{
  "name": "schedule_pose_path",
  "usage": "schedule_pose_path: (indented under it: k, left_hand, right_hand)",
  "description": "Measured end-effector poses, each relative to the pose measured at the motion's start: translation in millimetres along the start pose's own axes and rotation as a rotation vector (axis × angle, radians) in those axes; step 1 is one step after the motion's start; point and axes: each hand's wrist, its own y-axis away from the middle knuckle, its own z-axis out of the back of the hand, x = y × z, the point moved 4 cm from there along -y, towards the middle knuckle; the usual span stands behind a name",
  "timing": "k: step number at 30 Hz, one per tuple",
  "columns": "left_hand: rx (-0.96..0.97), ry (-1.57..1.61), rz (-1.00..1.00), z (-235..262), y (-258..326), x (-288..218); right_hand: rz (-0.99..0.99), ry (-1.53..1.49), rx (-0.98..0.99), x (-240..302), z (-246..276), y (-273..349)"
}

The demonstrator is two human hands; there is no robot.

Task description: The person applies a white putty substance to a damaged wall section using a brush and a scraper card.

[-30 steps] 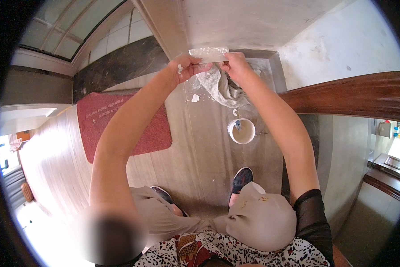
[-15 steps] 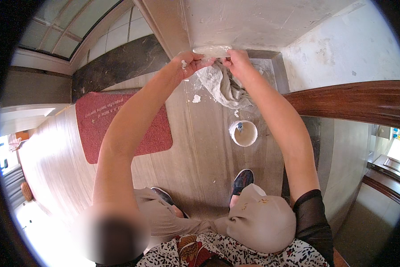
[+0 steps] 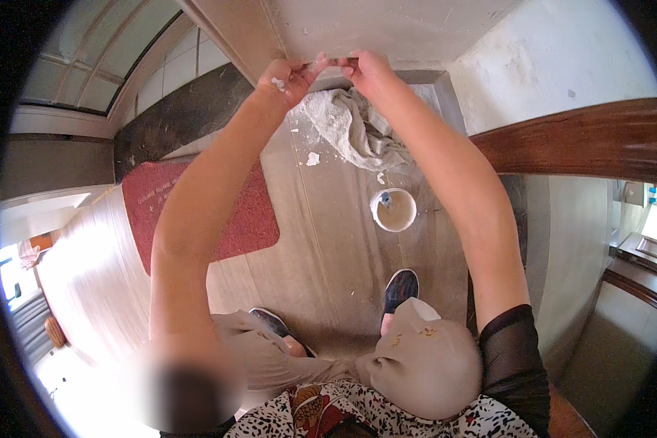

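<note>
While pinching the flat blade (image 3: 340,60) beyond the white bucket (image 3: 393,210), with fingers of left hand (image 3: 289,79) and right hand (image 3: 369,71) closed on its ends, has just tipped it edge-on, likely changing the working angle.

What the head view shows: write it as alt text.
A person's left hand, smeared white, and right hand hold a thin, flat piece edge-on by a pale grey wall. A crumpled grey cloth and round white tub sit on brown planked floor.
</note>
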Motion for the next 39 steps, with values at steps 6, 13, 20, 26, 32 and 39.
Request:
schedule_pose_path:
  k: [6,13,20,26,32,39]
  left_hand:
    - [0.091,-0.003,-0.061,-60.1,35.7,-19.6]
    - [0.369,-0.304,0.048,-94.1,119.4,-44.6]
    - [0.238,-0.549,0.098,-12.9,81.3,17.2]
    - [0.083,-0.478,0.230,26.0,32.6,40.2]
    - [0.052,-0.426,0.238,34.9,7.8,34.3]
    - [0.108,-0.379,0.188,31.2,-1.8,28.8]
  right_hand:
    - [0.070,-0.003,0.168,50.0,-22.0,10.6]
    - [0.125,0.128,0.264,88.9,-54.6,104.3]
    - [-0.017,0.280,0.052,16.2,21.5,79.8]
    - [-0.069,0.230,-0.013,-22.2,45.3,47.7]
    - [-0.019,0.248,-0.013,-17.4,33.9,33.0]
    - [-0.032,0.232,-0.090,-20.0,28.4,17.2]
